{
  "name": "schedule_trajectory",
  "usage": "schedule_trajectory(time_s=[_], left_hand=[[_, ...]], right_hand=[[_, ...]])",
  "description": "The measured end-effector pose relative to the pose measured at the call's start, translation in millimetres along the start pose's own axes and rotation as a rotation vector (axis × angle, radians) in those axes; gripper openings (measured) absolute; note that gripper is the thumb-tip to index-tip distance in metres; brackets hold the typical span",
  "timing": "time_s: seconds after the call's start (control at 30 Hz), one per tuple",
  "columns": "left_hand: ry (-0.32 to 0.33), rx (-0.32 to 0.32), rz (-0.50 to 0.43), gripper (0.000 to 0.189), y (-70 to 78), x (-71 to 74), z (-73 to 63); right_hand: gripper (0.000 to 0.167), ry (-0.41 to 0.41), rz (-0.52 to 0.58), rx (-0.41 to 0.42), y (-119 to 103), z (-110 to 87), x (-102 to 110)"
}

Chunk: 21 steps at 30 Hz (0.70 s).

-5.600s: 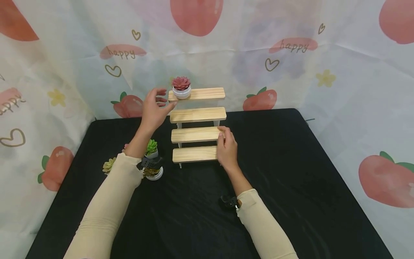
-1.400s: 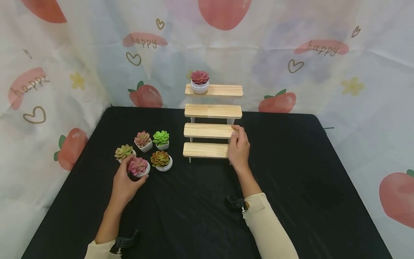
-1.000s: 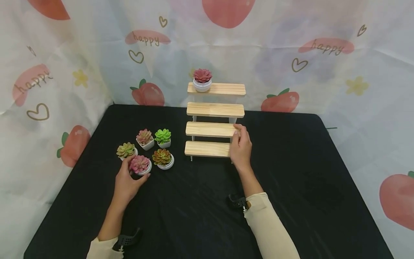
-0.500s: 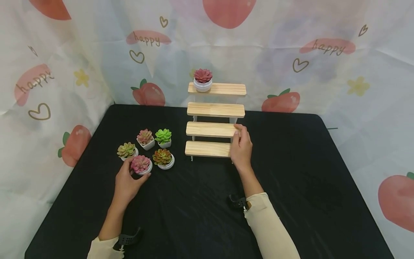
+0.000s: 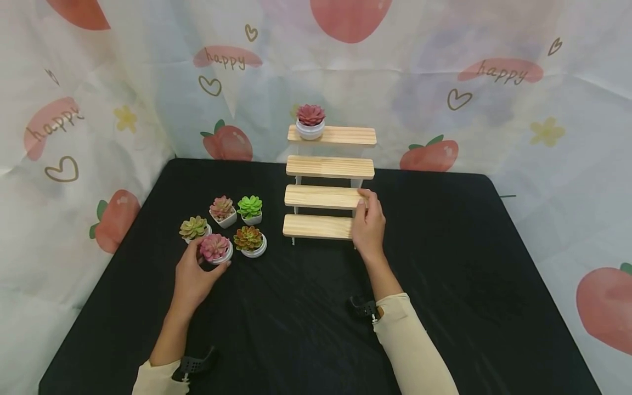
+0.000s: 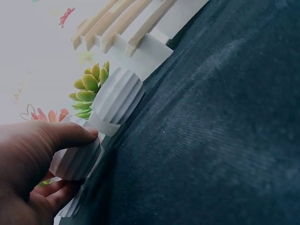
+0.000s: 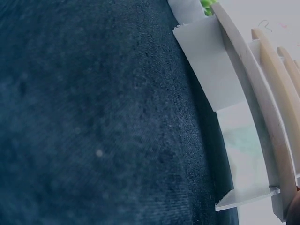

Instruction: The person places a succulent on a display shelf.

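Observation:
My left hand [image 5: 195, 274] holds a potted pink artificial succulent [image 5: 214, 248] at the table's left, thumb on one side of the white pot and fingers on the other. In the left wrist view the thumb lies across the ribbed white pot [image 6: 77, 157]. At the right end of the four-tier wooden display stand [image 5: 318, 226], my right hand [image 5: 369, 227] grips the lower tiers; the right wrist view catches only a fingertip by the stand's edge [image 7: 262, 103]. A dark pink succulent [image 5: 310, 122] in a round white pot stands at the left of the top tier.
Around the held pot stand a yellow-green succulent [image 5: 193, 227], a dusty pink one [image 5: 222, 209], a bright green one [image 5: 250, 208] and an orange-brown one [image 5: 249, 240]. Black cloth [image 5: 296, 329] covers the table. A printed curtain [image 5: 375, 93] hangs behind.
Since the earliest frame, my left hand has left the top tier's pot and come down to the pink succulent, which it now holds. My right hand keeps its place on the stand.

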<state>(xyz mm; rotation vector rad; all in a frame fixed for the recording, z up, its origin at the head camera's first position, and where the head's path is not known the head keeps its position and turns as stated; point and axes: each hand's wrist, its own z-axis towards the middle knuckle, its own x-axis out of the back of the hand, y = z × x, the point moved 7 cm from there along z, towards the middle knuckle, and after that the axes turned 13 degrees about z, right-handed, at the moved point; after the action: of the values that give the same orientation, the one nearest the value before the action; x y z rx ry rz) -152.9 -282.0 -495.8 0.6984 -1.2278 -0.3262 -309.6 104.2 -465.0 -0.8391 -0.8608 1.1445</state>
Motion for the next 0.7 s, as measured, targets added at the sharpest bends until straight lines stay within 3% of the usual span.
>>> schedule_trajectory(time_s=[0.4, 0.7], left_hand=[[0.048, -0.039, 0.007, 0.074, 13.2, 19.2, 9.6], [0.059, -0.081, -0.002, 0.076, 28.0, 23.7, 17.7]], right_hand=[[0.032, -0.002, 0.006, -0.01, 2.9, -0.5, -0.3], [0.032, 0.001, -0.007, 0.004, 1.6, -0.2, 0.9]])
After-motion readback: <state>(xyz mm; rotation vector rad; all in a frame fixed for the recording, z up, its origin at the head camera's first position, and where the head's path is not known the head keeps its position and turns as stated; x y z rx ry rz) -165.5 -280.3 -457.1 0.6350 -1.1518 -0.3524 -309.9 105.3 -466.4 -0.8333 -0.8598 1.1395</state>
